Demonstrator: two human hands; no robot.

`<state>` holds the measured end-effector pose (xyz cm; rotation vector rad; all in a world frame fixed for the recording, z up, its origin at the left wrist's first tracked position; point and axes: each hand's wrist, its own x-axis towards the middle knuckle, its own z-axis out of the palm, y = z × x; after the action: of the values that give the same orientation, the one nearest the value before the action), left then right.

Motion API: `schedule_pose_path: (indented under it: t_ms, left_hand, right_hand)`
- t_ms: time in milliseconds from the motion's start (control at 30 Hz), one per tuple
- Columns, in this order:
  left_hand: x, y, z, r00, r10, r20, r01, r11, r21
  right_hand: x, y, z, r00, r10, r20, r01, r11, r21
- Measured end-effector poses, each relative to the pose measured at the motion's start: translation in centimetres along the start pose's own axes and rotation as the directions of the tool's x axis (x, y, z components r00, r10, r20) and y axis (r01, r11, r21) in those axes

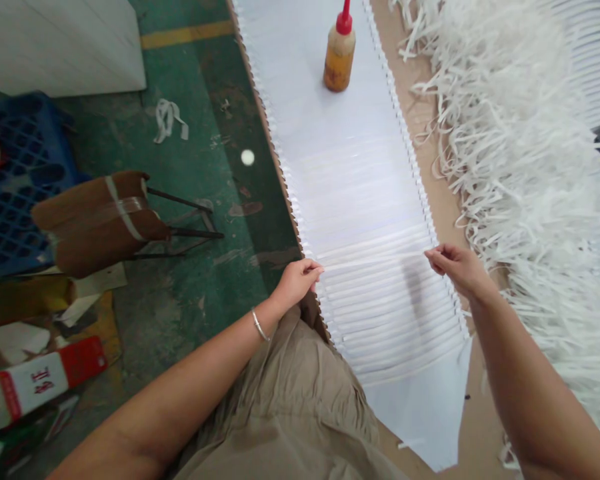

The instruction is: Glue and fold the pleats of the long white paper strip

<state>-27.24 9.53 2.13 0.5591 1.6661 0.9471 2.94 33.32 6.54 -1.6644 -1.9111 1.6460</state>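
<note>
A long white sheet (330, 127) lies on the table, with many narrow white strips laid across it and small tabs along both edges. My left hand (299, 280), a bangle on its wrist, is closed in a pinch at the sheet's left edge. Over the right edge, my right hand (455, 263) also pinches, thumb against fingers. A thin white strip (370, 259) spans the sheet between the two hands, its ends at my fingertips. Farther up the sheet stands a squeeze bottle (339, 57) with a red nozzle and amber liquid inside.
A large heap of loose white strips (525, 133) covers the table's right side, beside brown board (437, 160). Left on the green floor are a padded stool (100, 223), a blue plastic crate (25, 167) and a red-and-white box (45, 380). A white block (65, 47) stands behind.
</note>
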Motion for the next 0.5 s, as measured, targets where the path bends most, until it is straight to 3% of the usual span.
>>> schedule_pose_path:
  t_ms: [167, 333, 500]
  left_hand:
    - [1.6, 0.0, 0.4, 0.987, -0.006, -0.159, 0.003, 1.000, -0.022]
    - [2.8, 0.5, 0.5, 0.960, 0.013, -0.279, 0.005, 0.998, 0.063]
    - [3.4, 0.6, 0.6, 0.948, 0.013, -0.318, 0.020, 0.995, 0.099]
  right_hand:
    - [4.5, -0.1, -0.9, 0.993, -0.016, -0.116, 0.013, 1.000, -0.029]
    - [7.4, 0.0, -1.5, 0.982, -0.058, -0.181, 0.043, 0.995, -0.088]
    - [9.0, 0.3, -1.3, 0.975, -0.109, -0.192, 0.085, 0.988, -0.129]
